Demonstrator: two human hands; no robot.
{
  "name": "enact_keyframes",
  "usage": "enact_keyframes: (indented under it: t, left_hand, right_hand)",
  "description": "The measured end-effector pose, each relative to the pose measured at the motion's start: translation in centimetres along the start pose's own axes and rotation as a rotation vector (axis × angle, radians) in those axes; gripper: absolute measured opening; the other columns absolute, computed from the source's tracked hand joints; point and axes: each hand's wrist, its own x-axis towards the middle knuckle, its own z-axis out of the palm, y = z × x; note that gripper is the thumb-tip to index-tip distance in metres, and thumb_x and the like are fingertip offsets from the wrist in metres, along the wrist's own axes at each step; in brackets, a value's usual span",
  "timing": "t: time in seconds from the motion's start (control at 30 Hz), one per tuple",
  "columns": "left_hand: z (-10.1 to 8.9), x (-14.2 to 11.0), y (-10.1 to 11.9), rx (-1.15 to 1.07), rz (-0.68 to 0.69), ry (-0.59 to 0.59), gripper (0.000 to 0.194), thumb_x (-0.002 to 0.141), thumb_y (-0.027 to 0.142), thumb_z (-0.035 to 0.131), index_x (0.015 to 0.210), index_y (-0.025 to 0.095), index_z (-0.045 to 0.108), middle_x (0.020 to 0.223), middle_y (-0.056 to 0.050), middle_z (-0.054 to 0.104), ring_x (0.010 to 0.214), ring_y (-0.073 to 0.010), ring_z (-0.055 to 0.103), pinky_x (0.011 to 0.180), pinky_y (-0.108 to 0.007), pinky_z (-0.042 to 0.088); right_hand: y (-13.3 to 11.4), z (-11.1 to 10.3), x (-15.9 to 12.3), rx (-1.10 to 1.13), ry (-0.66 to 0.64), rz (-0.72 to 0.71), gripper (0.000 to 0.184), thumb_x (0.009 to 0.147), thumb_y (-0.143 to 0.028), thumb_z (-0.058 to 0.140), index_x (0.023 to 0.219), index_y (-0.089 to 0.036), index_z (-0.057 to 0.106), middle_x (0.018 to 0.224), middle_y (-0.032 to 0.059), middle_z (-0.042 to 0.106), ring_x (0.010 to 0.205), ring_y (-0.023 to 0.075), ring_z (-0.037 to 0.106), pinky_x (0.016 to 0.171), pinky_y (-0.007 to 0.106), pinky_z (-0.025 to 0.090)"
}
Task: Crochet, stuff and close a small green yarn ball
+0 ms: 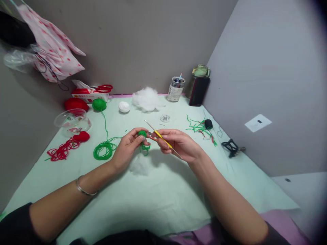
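Observation:
Above the middle of the table, my left hand (129, 144) pinches a small green crocheted piece (142, 134), with loose green yarn hanging below it. My right hand (176, 141) is closed on a yellow-handled crochet hook (162, 139), its thin metal tip slanting up to the left. An orange and grey tool (153, 138) also shows at the right fingertips, close against the green piece; the fingers hide most of it. A small tuft of white stuffing (139, 165) lies below the hands. Coiled green yarn (104, 150) rests left of my left hand, running back to a green ball (99, 104).
Red yarn (61, 149) and a clear plastic tub (74, 122) lie at left. Behind are a tissue box (84, 96) with red scissors (104, 88), a white ball (124, 107), stuffing (147, 99), a pen jar (175, 90) and a phone (199, 91). Yarn scraps (198, 126) lie right.

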Motion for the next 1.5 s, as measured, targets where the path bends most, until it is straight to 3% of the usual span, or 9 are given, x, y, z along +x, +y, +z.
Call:
enact_keyframes:
  t: [0.27, 0.43, 0.5, 0.6, 0.7, 0.87, 1.03, 1.37, 1.5]
  left_hand:
    - [0.1, 0.1, -0.2, 0.021, -0.044, -0.032, 0.025, 0.096, 0.034, 0.068, 0.116, 0.019, 0.071, 0.107, -0.007, 0.074, 0.082, -0.0168, 0.067, 0.079, -0.031, 0.053]
    - [-0.2, 0.7, -0.5, 0.002, -0.067, 0.041, 0.026, 0.095, 0.034, 0.070, 0.117, 0.021, 0.068, 0.103, -0.004, 0.074, 0.080, -0.0161, 0.068, 0.080, -0.031, 0.054]
    - [-0.5, 0.9, -0.5, 0.018, -0.074, 0.059, 0.024, 0.094, 0.034, 0.071, 0.113, 0.021, 0.069, 0.102, -0.004, 0.074, 0.079, -0.0167, 0.069, 0.079, -0.031, 0.055]
    - [-0.9, 1.2, -0.6, 0.059, -0.109, 0.065, 0.025, 0.093, 0.036, 0.072, 0.112, 0.021, 0.072, 0.100, -0.005, 0.076, 0.084, -0.0192, 0.071, 0.081, -0.032, 0.056]
    - [-1.1, 1.3, -0.7, 0.093, -0.150, 0.063, 0.029, 0.092, 0.038, 0.072, 0.116, 0.022, 0.074, 0.092, -0.005, 0.078, 0.085, -0.0210, 0.072, 0.082, -0.032, 0.057]
    - [-1.2, 1.4, -0.7, 0.146, -0.205, 0.103, 0.033, 0.088, 0.037, 0.074, 0.116, 0.021, 0.077, 0.081, -0.003, 0.076, 0.077, -0.0201, 0.070, 0.077, -0.031, 0.056]
    - [-1.4, 1.9, -0.8, 0.133, -0.216, 0.134, 0.030, 0.087, 0.033, 0.073, 0.115, 0.022, 0.078, 0.088, -0.004, 0.075, 0.078, -0.0190, 0.069, 0.080, -0.030, 0.056]
    - [-2.0, 2.3, -1.3, 0.402, -0.021, 0.122, 0.030, 0.088, 0.025, 0.068, 0.116, 0.026, 0.080, 0.100, -0.005, 0.071, 0.081, -0.0177, 0.068, 0.075, -0.026, 0.056]
    - [-1.9, 2.3, -1.0, 0.436, -0.050, 0.082, 0.022, 0.092, 0.030, 0.064, 0.109, 0.025, 0.078, 0.093, -0.003, 0.072, 0.071, -0.0161, 0.067, 0.068, -0.026, 0.054]
  right_hand:
    - [0.2, -0.4, 0.2, 0.047, 0.049, 0.022, 0.020, 0.085, -0.025, 0.067, 0.100, -0.012, 0.074, 0.062, -0.0024, 0.052, 0.059, 0.0106, 0.041, 0.056, 0.024, 0.034]
    - [0.9, 0.0, 0.9, 0.086, 0.131, 0.049, 0.020, 0.090, -0.035, 0.070, 0.087, -0.015, 0.068, 0.056, -0.0079, 0.042, 0.050, 0.0066, 0.024, 0.047, 0.020, 0.019]
    - [1.1, 0.1, 1.0, 0.040, 0.153, 0.076, 0.025, 0.092, -0.039, 0.068, 0.085, -0.015, 0.067, 0.050, -0.0087, 0.043, 0.045, 0.0062, 0.024, 0.045, 0.021, 0.020]
    - [1.3, 0.4, 1.2, -0.038, 0.151, 0.099, 0.024, 0.097, -0.037, 0.061, 0.099, -0.015, 0.069, 0.049, -0.0048, 0.056, 0.042, 0.0088, 0.038, 0.046, 0.023, 0.029]
    - [1.5, 0.9, 1.3, -0.058, 0.163, 0.105, 0.026, 0.098, -0.033, 0.059, 0.114, -0.015, 0.068, 0.047, -0.0063, 0.057, 0.042, 0.0081, 0.037, 0.046, 0.022, 0.025]
    - [2.2, 1.4, 1.9, 0.054, 0.135, 0.182, 0.022, 0.095, -0.029, 0.062, 0.110, -0.015, 0.068, 0.045, -0.0078, 0.052, 0.039, 0.0063, 0.030, 0.043, 0.022, 0.018]
    - [2.9, 1.1, 2.4, 0.241, 0.157, 0.266, 0.018, 0.090, -0.030, 0.066, 0.100, -0.015, 0.067, 0.054, -0.0065, 0.056, 0.035, 0.0035, 0.020, 0.038, 0.022, 0.014]
    - [2.6, 0.4, 2.6, 0.423, 0.175, 0.353, 0.019, 0.090, -0.031, 0.068, 0.098, -0.014, 0.070, 0.047, -0.0104, 0.041, 0.035, 0.0036, 0.014, 0.035, 0.021, 0.014]
    - [2.9, 1.0, 2.5, 0.353, 0.197, 0.311, 0.019, 0.094, -0.034, 0.067, 0.096, -0.015, 0.067, 0.049, -0.0113, 0.038, 0.036, 0.0037, 0.015, 0.038, 0.021, 0.016]
